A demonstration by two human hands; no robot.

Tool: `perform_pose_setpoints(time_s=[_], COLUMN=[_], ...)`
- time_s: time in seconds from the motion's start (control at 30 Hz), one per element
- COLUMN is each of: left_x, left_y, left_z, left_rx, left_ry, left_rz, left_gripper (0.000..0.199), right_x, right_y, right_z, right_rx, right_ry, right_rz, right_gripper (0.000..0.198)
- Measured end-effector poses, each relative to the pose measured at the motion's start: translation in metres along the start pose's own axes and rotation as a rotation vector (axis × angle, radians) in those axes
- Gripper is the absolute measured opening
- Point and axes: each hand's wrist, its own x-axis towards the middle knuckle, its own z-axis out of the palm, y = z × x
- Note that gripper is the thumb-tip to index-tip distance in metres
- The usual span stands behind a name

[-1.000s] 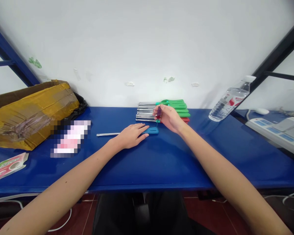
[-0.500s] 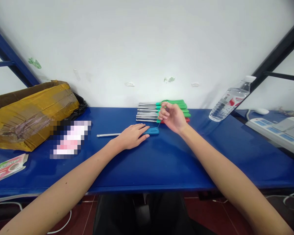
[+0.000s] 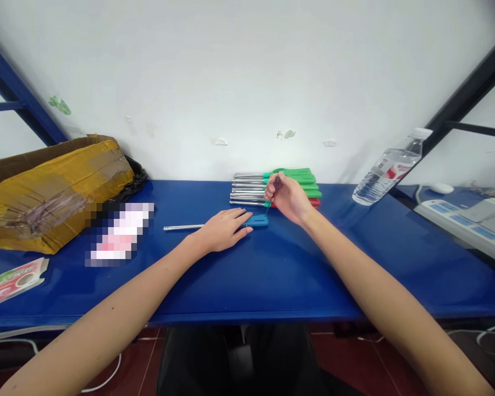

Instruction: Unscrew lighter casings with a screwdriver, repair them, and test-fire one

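My left hand [image 3: 225,230] lies palm down over a metal rod with a blue plastic handle [image 3: 259,221], its fingers stretched flat across the handle and the thumb along the near side. The rod's silver end [image 3: 183,227] sticks out to the left on the table. My right hand [image 3: 291,201] is closed around a small screwdriver with a dark handle [image 3: 276,183]. Its thin shaft slants down toward the blue handle's right end; whether the tip touches is too small to tell. Behind it lie several similar rods with green handles [image 3: 312,187] and one red handle [image 3: 314,202], partly hidden.
A taped cardboard box [image 3: 61,192] sits at the left, near a blurred-out sheet [image 3: 121,234] and a printed card piece [image 3: 18,279]. On the right a water bottle [image 3: 385,168] leans by the frame and a white power strip [image 3: 462,223]. The wall [image 3: 247,82] borders the blue table [image 3: 256,286].
My right fingers have turned and closed in, and the screwdriver's dark handle now shows between them. The left hand and the blue-handled rod have stayed put.
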Motion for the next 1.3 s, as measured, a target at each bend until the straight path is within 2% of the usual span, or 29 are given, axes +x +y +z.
perform_pose_setpoints(time_s=[0.27, 0.53, 0.77, 0.97, 1.1, 1.3], left_x=[0.0, 0.0, 0.0, 0.001, 0.0, 0.0], left_y=[-0.001, 0.002, 0.002, 0.003, 0.002, 0.0], left_z=[0.001, -0.001, -0.002, -0.003, -0.001, -0.001], left_rx=[0.011, 0.033, 0.037, 0.025, 0.011, 0.02], left_ry=[-0.003, -0.017, -0.026, -0.024, -0.016, -0.015], left_rz=[0.008, 0.002, 0.001, -0.002, -0.002, 0.006], left_gripper=[0.059, 0.057, 0.057, 0.057, 0.057, 0.055], right_x=[-0.005, -0.009, -0.01, -0.007, -0.005, -0.005], right_y=[0.001, -0.004, -0.005, -0.003, 0.003, 0.001], right_z=[0.004, 0.008, 0.01, 0.007, 0.006, 0.005], right_rx=[0.014, 0.114, 0.096, 0.128, 0.151, 0.184], right_ry=[0.011, -0.088, -0.153, -0.117, -0.122, 0.006], right_rz=[0.008, 0.067, 0.09, 0.106, 0.078, 0.078], right_gripper=[0.034, 0.033, 0.03, 0.02, 0.024, 0.026])
